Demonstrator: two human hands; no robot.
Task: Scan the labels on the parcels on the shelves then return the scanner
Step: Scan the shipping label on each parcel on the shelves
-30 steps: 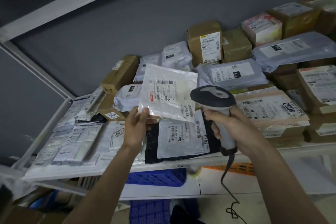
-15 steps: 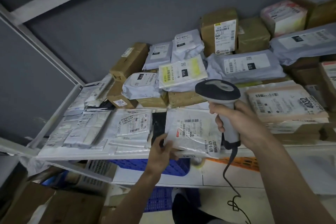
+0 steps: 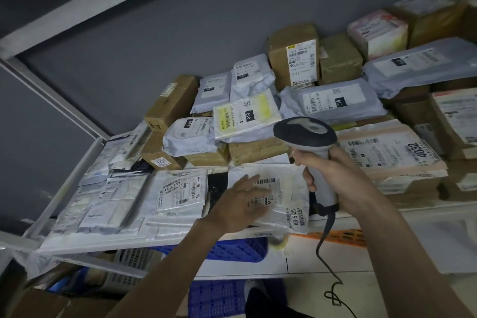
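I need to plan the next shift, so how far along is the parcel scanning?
Done: nothing here proves any label is scanned. In hand: the right hand grips the scanner, while the left hand lies flat on the white mailer at the shelf front. Left: other parcels, then returning the scanner.

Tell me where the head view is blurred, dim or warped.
Head view: the left hand is motion-smeared over the white flat mailer; the right hand gripping the grey handheld scanner stays fairly sharp; lighting is dim and bluish; the wide lens bends the white metal shelf frame.
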